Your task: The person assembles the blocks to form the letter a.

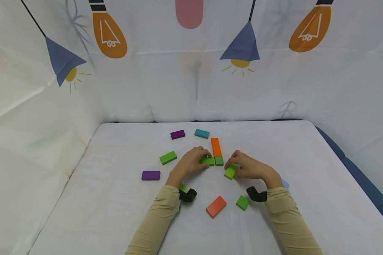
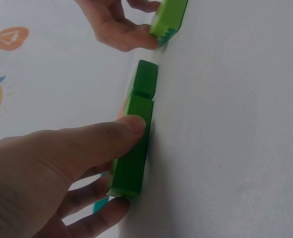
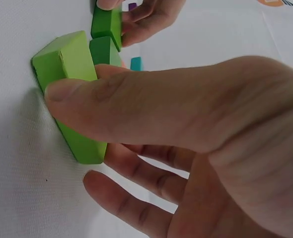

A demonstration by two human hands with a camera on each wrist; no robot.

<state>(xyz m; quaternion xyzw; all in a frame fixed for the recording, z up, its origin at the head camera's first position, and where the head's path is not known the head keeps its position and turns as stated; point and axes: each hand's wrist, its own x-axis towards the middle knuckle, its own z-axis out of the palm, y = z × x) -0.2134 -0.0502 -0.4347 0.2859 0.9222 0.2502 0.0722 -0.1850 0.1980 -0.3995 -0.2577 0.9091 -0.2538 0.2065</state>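
Observation:
My left hand (image 1: pixel 192 163) pinches a green block (image 1: pixel 207 161) lying on the table, its thumb on the near side in the left wrist view. That block's end meets or nearly meets a small green block (image 1: pixel 219 161). Beyond the small one, an orange block (image 1: pixel 216 146) stretches away toward the back. To the right, my right hand (image 1: pixel 250 166) holds a light green block (image 1: pixel 231 171) between thumb and fingers. This block (image 3: pixel 77 109) sits at an angle, apart from the small green block (image 3: pixel 106 53) in the right wrist view.
Purple blocks (image 1: pixel 177 134) (image 1: pixel 151 175), a teal block (image 1: pixel 202 133) and a green block (image 1: pixel 168 157) lie behind and left. Nearer are an orange-red block (image 1: pixel 216 207) and a green block (image 1: pixel 242 202). Under the left wrist shows another green block (image 1: pixel 183 188); a light blue piece (image 1: pixel 285 183) is partly behind the right wrist.

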